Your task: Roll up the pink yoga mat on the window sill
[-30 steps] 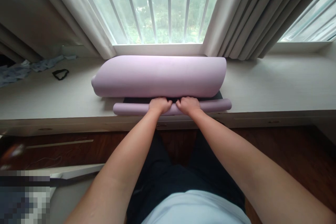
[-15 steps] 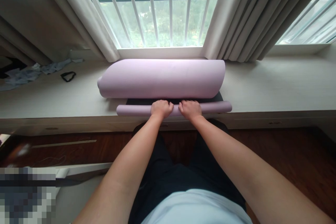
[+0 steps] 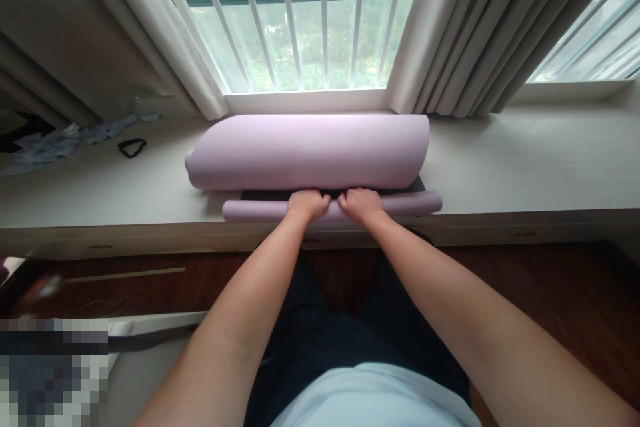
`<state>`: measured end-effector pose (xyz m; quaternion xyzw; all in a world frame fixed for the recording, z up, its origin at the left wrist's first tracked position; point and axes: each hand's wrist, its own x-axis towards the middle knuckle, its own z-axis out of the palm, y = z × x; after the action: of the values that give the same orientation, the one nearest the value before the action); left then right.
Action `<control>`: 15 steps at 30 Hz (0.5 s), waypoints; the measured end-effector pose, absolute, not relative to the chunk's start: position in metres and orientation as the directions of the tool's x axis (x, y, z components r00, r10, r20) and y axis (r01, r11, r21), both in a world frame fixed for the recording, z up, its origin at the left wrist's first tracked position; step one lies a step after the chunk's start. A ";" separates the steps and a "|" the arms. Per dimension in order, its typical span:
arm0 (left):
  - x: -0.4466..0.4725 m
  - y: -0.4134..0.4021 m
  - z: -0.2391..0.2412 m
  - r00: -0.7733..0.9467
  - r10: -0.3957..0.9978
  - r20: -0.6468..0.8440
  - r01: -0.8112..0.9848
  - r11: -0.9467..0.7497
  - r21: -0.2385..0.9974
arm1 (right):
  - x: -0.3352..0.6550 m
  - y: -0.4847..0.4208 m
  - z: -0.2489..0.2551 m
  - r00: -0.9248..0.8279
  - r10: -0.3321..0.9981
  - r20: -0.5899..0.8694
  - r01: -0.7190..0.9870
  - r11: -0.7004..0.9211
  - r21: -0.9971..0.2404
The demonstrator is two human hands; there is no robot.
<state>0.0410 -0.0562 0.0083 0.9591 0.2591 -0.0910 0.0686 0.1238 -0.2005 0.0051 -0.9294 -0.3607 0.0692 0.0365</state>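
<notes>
The person's left hand (image 3: 309, 204) and right hand (image 3: 361, 204) are side by side, with only a small gap between them, and both rest on the thin roll (image 3: 256, 211) of a lilac mat. The grip of each hand is narrow: the fingers bend over the far side of this roll and hold it. The fingertips are hidden, so how firm the grip is I cannot tell. The backs of the hands face up, and the thumb sides point to each other.

The thin roll lies along the front edge of a wide, pale window ledge (image 3: 525, 160), and its two ends reach past the hands. Just behind it is the large roll (image 3: 310, 150), thick and smooth, also of lilac colour, lying almost parallel to it. Between the two rolls a dark strip (image 3: 265, 195) is visible.

On the ledge to the left, apart from the mat, there is a black band (image 3: 131, 147) in the form of a loop, and farther left some crumpled pale material (image 3: 47, 147). Behind the large roll stands a window (image 3: 335, 33) with white bars, between a left curtain (image 3: 165, 33) and a right curtain (image 3: 465, 33). Below the ledge is a dark reddish wooden floor (image 3: 530, 287).
</notes>
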 end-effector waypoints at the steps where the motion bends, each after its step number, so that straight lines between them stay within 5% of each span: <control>1: 0.043 -0.054 0.008 0.851 0.474 -0.227 0.503 -0.859 0.091 | 0.126 -0.198 0.006 0.730 0.675 -0.112 0.664 -0.738 -0.122; 9: 0.058 -0.036 0.005 0.850 0.410 -0.331 0.467 -0.877 0.114 | 0.141 -0.189 0.008 0.739 0.649 -0.180 0.625 -0.760 -0.175; 15: 0.050 -0.044 0.004 0.858 0.451 -0.245 0.484 -0.870 0.093 | 0.131 -0.195 0.005 0.757 0.645 -0.102 0.629 -0.762 -0.154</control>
<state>0.0501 -0.0443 0.0041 0.9609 0.2434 -0.1085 0.0757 0.1310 -0.1953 0.0051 -0.9357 -0.3405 0.0745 0.0552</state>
